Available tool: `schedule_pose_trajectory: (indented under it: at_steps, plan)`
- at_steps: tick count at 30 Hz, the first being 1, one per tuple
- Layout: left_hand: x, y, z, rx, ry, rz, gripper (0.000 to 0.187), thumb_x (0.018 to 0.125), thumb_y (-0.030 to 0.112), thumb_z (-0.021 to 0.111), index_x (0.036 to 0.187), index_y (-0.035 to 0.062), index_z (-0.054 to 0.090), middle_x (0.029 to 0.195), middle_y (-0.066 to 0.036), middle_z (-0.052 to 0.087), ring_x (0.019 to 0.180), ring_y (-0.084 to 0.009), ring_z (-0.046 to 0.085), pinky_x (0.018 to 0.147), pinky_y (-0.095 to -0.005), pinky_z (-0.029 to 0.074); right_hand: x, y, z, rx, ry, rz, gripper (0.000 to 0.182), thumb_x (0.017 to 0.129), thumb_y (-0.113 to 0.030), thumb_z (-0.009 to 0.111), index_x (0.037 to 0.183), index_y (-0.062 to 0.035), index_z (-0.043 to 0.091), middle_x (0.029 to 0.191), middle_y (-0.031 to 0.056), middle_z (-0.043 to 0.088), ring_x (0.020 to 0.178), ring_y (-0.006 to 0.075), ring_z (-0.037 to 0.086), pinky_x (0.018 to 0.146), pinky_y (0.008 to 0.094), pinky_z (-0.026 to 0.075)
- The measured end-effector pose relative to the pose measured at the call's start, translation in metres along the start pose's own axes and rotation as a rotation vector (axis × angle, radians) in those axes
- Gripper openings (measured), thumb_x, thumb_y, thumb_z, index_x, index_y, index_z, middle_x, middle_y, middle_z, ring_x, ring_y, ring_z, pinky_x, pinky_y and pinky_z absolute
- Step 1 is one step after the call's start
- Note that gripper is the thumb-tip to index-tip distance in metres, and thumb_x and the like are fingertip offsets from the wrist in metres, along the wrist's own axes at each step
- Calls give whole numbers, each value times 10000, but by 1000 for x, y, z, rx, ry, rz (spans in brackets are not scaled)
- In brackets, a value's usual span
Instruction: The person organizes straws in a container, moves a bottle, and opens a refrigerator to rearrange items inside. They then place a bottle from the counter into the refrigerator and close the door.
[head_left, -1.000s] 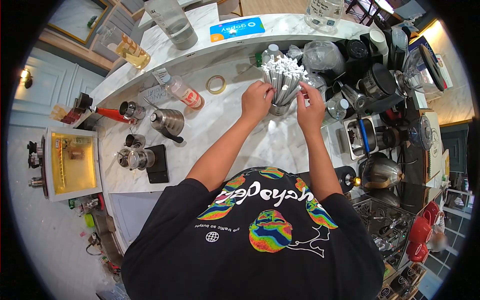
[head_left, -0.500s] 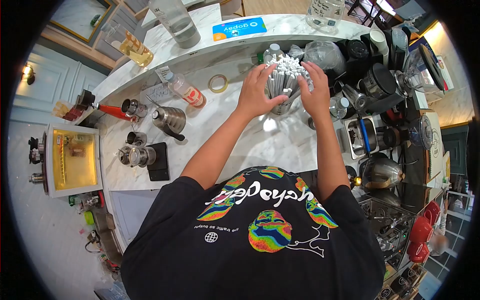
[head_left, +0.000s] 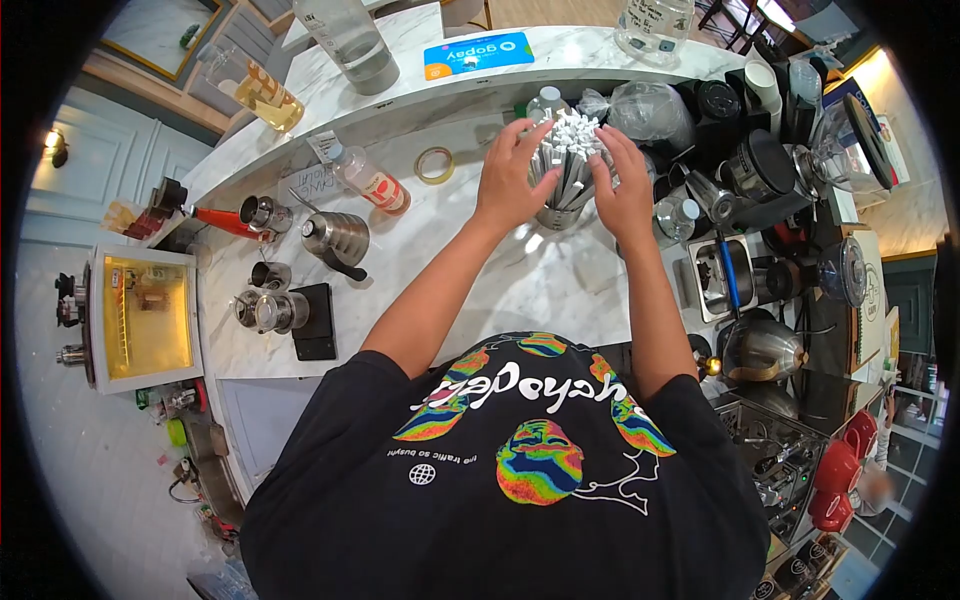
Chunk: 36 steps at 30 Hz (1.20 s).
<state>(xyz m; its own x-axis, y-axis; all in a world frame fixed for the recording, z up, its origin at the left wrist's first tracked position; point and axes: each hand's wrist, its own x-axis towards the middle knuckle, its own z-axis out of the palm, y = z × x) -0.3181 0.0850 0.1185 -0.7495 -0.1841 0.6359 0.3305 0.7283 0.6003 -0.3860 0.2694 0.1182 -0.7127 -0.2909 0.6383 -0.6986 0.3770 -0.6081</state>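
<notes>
White-tipped slender grey straws (head_left: 572,158) stand in a round metal cup (head_left: 558,219) between finger-spread left hand (head_left: 508,180) and right hand (head_left: 624,192), best pressed evenly.

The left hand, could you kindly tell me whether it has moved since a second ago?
Yes: judged against the tape roll, the left hand has shifted forward, away from the person's black shirt.

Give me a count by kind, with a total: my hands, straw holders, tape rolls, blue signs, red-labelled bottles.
Hands: 2, left hand and right hand
Straw holder: 1
Tape roll: 1
Blue sign: 1
Red-labelled bottle: 1
Total: 6
</notes>
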Motion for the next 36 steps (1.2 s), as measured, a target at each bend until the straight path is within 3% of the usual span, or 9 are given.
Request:
schedule_pose_trajectory:
  at_steps: [6, 12, 14, 18, 21, 24, 29, 36]
  plan:
    - [9, -9, -5, 37, -182, 45, 394, 836, 220, 803, 1217, 154, 730, 1374, -155, 601, 1258, -379, 571, 1052, -468, 475, 5, 8, 2, 20, -38, -35, 235, 940, -97, 677, 1169, -59, 716, 1302, 125, 691, 1191, 325, 635, 1016, 411, 503]
    - [2, -6, -9, -75, -185, 6, 230, 885, 260, 761, 1048, 98, 773, 1364, -160, 618, 1226, -357, 606, 1032, -447, 484, -3, -3, -4, 123, -80, 98, 132, 939, -105, 685, 1038, -24, 715, 1283, 127, 709, 1124, 306, 670, 914, 375, 541]
    - [0, -12, -6, -156, -169, -57, 213, 904, 263, 742, 1003, 77, 773, 1358, -159, 623, 1181, -324, 633, 1006, -421, 497, -4, -4, -2, 200, -96, 178, 123, 940, -116, 691, 1007, -16, 716, 1284, 129, 711, 1117, 300, 674, 896, 369, 543]
    - [1, -13, -3, -161, -177, -199, 197, 923, 240, 728, 920, 44, 751, 1350, -147, 631, 1071, -259, 680, 950, -378, 519, -4, -5, -5, 154, -103, 146, 123, 944, -127, 694, 977, -11, 721, 1282, 129, 714, 1121, 299, 678, 904, 360, 542]
    - [2, -10, -5, -143, -157, -187, 168, 893, 205, 752, 898, 38, 732, 1364, -136, 626, 1000, -233, 695, 923, -367, 529, -6, -3, -7, 152, -107, 159, 120, 931, -116, 690, 986, -16, 727, 1295, 127, 708, 1149, 303, 671, 938, 367, 535]
    - [1, -5, -7, -197, -147, -208, 135, 818, 180, 783, 823, 59, 722, 1345, -153, 630, 1235, -343, 609, 1025, -428, 495, -8, -6, -13, 200, -141, 190, 140, 902, -95, 677, 1010, -24, 731, 1321, 126, 694, 1193, 309, 654, 986, 380, 519]
    - [-2, 1, -14, -164, -191, -190, 257, 747, 217, 837, 922, 77, 712, 1400, -157, 584, 1308, -351, 563, 1066, -435, 476, -11, -8, -20, 214, -218, 159, 245, 868, -33, 618, 1091, -34, 718, 1409, 122, 647, 1271, 282, 615, 1024, 380, 492]
    - [-8, 6, -22, -115, -283, -174, 482, 714, 236, 892, 1130, 94, 695, 1481, -161, 505, 1363, -352, 521, 1107, -455, 449, -12, -16, -28, 268, -272, 170, 352, 820, -70, 631, 1164, -38, 701, 1438, 158, 613, 1342, 349, 567, 1143, 425, 413]
